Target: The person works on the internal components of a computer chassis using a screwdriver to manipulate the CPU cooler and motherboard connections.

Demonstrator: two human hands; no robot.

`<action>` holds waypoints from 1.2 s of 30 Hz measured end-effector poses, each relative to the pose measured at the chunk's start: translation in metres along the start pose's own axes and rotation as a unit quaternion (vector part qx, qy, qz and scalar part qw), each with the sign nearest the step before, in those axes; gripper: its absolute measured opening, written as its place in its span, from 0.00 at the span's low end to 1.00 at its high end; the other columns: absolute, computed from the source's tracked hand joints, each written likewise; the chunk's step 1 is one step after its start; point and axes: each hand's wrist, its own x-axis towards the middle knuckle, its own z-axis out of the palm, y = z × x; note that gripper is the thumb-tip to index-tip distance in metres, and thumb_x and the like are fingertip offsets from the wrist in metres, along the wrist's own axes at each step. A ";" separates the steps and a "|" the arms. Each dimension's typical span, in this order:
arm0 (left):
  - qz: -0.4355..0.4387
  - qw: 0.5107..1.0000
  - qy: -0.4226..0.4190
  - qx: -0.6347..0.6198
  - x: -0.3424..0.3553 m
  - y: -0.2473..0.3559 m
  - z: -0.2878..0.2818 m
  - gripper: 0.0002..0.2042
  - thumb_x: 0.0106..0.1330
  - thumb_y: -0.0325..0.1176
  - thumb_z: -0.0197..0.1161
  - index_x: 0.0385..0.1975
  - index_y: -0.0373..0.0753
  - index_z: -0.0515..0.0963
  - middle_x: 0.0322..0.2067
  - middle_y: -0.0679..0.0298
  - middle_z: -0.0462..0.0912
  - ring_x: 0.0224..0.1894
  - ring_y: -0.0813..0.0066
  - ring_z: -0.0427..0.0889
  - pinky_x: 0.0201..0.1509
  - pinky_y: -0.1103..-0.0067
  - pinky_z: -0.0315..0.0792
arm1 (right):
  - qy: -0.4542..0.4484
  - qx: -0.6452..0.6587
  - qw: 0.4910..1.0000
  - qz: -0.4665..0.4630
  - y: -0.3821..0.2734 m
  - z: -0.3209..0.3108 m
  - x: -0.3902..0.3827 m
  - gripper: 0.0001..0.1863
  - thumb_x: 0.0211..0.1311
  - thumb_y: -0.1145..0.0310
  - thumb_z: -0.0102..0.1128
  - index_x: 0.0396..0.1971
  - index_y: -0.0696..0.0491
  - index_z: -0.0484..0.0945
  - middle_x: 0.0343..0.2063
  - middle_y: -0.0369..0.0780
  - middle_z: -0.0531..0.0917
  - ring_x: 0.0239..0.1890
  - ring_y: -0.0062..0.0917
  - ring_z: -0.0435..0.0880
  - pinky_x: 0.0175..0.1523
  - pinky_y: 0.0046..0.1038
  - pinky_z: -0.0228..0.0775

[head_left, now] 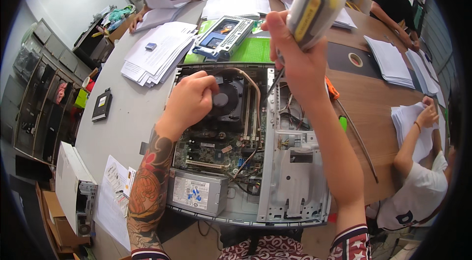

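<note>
Gripping a screwdriver (314, 14) by its plastic-wrapped, yellow-and-black handle: right hand (301, 58), raised over the open metal computer case (270, 176). Long axis slanted; slim shaft points down-left. Left hand (191, 100) curls by the round black fan (227, 101); whether pinching anything, I cannot tell. Beyond: perforated drive cage (234, 38), green mat (253, 51).

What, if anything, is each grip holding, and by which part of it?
The right grip holds a plastic-wrapped, yellow-and-black tool by the lower part of its handle. Whether the left grip, curled by the fan, holds anything cannot be told.
</note>
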 end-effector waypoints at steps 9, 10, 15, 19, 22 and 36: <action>0.004 0.999 -0.035 0.018 -0.004 0.003 0.009 0.12 0.57 0.21 0.51 0.33 0.35 0.83 0.31 0.55 0.76 0.34 0.53 0.76 0.41 0.67 0.71 | -0.007 -0.016 0.999 -0.027 0.004 -0.001 0.000 0.15 0.68 0.57 0.59 0.32 0.56 0.77 0.18 0.33 0.76 0.16 0.12 0.70 0.19 0.16 0.56; 0.003 0.999 -0.034 0.018 -0.004 0.004 0.011 0.12 0.57 0.21 0.51 0.33 0.35 0.83 0.31 0.55 0.76 0.34 0.53 0.76 0.41 0.67 0.71 | -0.009 -0.015 0.999 -0.027 0.004 -0.002 0.000 0.15 0.68 0.57 0.59 0.32 0.56 0.77 0.18 0.33 0.76 0.16 0.12 0.70 0.19 0.16 0.56; 0.011 0.999 -0.049 -0.008 -0.006 0.003 0.015 0.12 0.57 0.20 0.51 0.35 0.35 0.83 0.31 0.55 0.74 0.34 0.55 0.76 0.40 0.69 0.71 | -0.017 -0.019 0.999 -0.028 0.005 -0.001 0.001 0.15 0.69 0.58 0.58 0.35 0.57 0.76 0.28 0.36 0.80 0.18 0.13 0.72 0.19 0.16 0.59; 0.017 0.998 -0.052 -0.011 -0.006 0.006 0.016 0.12 0.57 0.21 0.51 0.35 0.35 0.82 0.31 0.55 0.73 0.34 0.55 0.76 0.40 0.68 0.71 | -0.020 -0.026 0.999 -0.027 0.006 -0.003 0.001 0.15 0.69 0.59 0.58 0.35 0.57 0.76 0.30 0.37 0.80 0.19 0.13 0.72 0.19 0.16 0.59; 0.021 0.998 -0.052 0.008 -0.005 0.007 0.017 0.12 0.58 0.22 0.51 0.35 0.36 0.82 0.32 0.55 0.74 0.35 0.54 0.77 0.41 0.67 0.72 | -0.021 -0.028 0.999 -0.028 0.006 -0.005 0.001 0.15 0.69 0.58 0.58 0.35 0.57 0.76 0.29 0.37 0.80 0.19 0.13 0.72 0.19 0.16 0.59; -0.144 0.981 -0.018 0.131 -0.003 0.017 0.017 0.11 0.60 0.30 0.53 0.32 0.34 0.83 0.33 0.53 0.78 0.39 0.53 0.80 0.45 0.64 0.74 | -0.023 -0.038 0.998 -0.033 0.008 -0.006 0.001 0.16 0.70 0.57 0.58 0.34 0.57 0.77 0.23 0.35 0.78 0.18 0.12 0.71 0.18 0.15 0.58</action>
